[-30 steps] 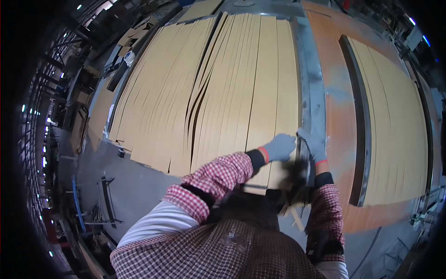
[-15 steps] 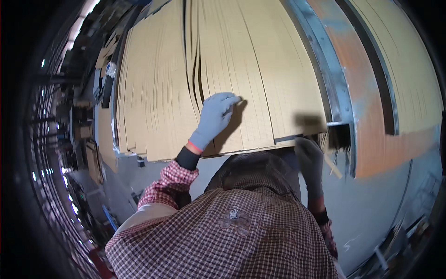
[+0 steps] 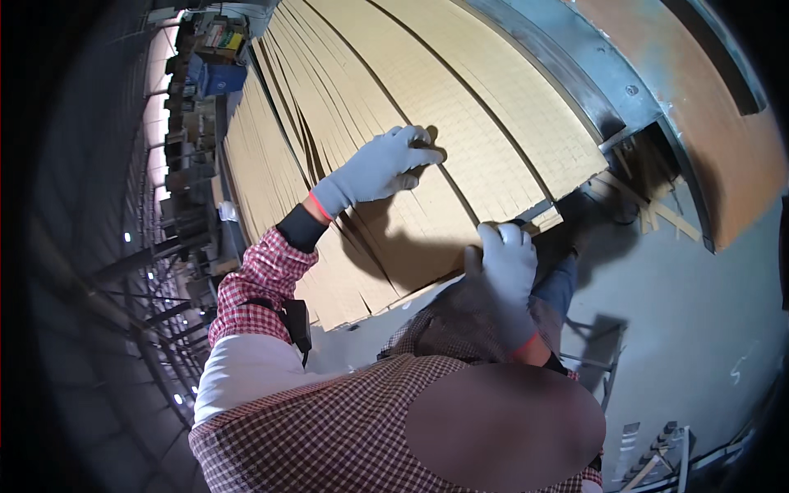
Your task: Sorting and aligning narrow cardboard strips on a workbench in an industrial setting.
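A wide spread of tan cardboard sheets [image 3: 485, 156], overlapping in long strips, lies before me. My left hand [image 3: 382, 164], in a grey glove with a red cuff, rests over the middle sheets. Its fingers are bent and spread, the thumb apart, with nothing seen in them; the fingertips are dark. My right hand [image 3: 508, 275], gloved the same way, is at the near edge of the sheets. Its fingers bend at that edge and seem to grip a cardboard sheet; the thumb is partly blurred, and what lies under the fingers is hidden.
A blue-grey metal frame [image 3: 604, 66] and an orange-brown panel [image 3: 715, 164] stand to the right. Loose cardboard strips [image 3: 678, 222] stick out below the frame's near corner. Far left are a blue box [image 3: 223, 79] and stacked goods. Grey floor [image 3: 657, 345] shows at right.
My view has turned, so the sheets lie slanted. My right hand has come up and left to the sheets' near edge. The left hand's fingers are more spread, still over the cardboard.
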Demonstrator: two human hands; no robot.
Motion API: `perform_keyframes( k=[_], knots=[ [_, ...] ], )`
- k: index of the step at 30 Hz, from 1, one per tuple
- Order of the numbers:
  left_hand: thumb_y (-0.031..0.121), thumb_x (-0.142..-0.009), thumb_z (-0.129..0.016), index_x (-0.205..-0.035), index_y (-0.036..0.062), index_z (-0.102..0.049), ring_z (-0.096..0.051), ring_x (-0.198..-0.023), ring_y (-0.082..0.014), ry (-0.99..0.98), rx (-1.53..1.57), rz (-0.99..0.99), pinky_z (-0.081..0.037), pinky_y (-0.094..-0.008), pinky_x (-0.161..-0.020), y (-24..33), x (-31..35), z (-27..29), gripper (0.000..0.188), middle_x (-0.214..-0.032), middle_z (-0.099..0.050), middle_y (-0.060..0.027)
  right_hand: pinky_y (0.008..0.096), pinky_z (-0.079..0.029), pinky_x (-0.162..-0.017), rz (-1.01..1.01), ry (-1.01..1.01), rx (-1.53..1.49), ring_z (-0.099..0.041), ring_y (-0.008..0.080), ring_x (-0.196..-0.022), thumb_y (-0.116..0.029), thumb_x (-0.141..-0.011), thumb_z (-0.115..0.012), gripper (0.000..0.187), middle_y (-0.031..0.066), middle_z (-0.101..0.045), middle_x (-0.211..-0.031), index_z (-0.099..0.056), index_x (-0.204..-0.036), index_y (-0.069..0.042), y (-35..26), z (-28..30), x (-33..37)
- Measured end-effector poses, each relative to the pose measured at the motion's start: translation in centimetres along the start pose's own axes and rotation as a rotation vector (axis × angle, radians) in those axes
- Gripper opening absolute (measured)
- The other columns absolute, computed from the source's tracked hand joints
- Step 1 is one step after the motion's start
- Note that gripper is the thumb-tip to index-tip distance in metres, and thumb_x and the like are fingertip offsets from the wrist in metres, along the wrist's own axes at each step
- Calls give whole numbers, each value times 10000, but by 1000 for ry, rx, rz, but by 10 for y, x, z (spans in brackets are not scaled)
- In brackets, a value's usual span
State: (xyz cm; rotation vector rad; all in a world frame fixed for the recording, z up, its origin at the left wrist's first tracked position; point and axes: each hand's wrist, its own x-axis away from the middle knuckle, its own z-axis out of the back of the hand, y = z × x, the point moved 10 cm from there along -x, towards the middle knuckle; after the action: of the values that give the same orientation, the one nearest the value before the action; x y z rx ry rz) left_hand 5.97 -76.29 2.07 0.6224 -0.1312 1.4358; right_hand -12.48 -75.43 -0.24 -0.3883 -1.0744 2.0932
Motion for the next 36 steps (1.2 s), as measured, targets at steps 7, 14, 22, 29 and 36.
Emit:
perform_keyframes(
  k=[7, 14, 22, 29, 36],
  knots=[
    [55, -713, -796, -1210, 130, -626, -514, -1175, -346, -75, 32, 24, -470, -410, -967, -9, -2, -7, 530, -1267, -498, -140, 447, -435, -771, 80, 72, -270, -540, 318, -893, -149, -764, -712, 348, 112, -558, -971, -616, -1090, -73, -1, 3, 6],
    [67, -709, -805, -1199, 129, -621, -519, -1169, -341, -30, -52, -29, -472, -419, -955, -6, 5, -7, 527, -1284, -503, -145, 420, -422, -732, 208, 145, -368, -535, 272, -870, -140, -789, -659, 366, 89, -525, -996, -566, -1132, -55, -7, 8, 8],
    [76, -747, -791, -1221, 116, -583, -522, -1169, -351, 41, -28, -98, -466, -428, -947, -5, 8, -8, 519, -1304, -504, -162, 394, -438, -700, 300, 113, -418, -548, 245, -827, -127, -790, -653, 378, 93, -533, -967, -568, -1144, -26, -17, 15, 8],
    [72, -696, -803, -1187, 130, -598, -563, -1137, -339, 104, -48, -112, -491, -428, -922, -1, 9, -2, 536, -1265, -547, -129, 398, -470, -742, 308, 45, -457, -575, 262, -867, -130, -804, -680, 425, 103, -550, -1013, -552, -1201, -49, -19, 6, 12],
    [-32, -680, -784, -1212, 110, -586, -546, -1168, -327, 115, -56, -126, -509, -393, -928, -2, 13, -5, 585, -1311, -509, -144, 358, -516, -713, 324, 34, -466, -615, 247, -837, -123, -820, -633, 438, 141, -575, -1040, -523, -1223, 8, -21, 3, 12]
  ],
)
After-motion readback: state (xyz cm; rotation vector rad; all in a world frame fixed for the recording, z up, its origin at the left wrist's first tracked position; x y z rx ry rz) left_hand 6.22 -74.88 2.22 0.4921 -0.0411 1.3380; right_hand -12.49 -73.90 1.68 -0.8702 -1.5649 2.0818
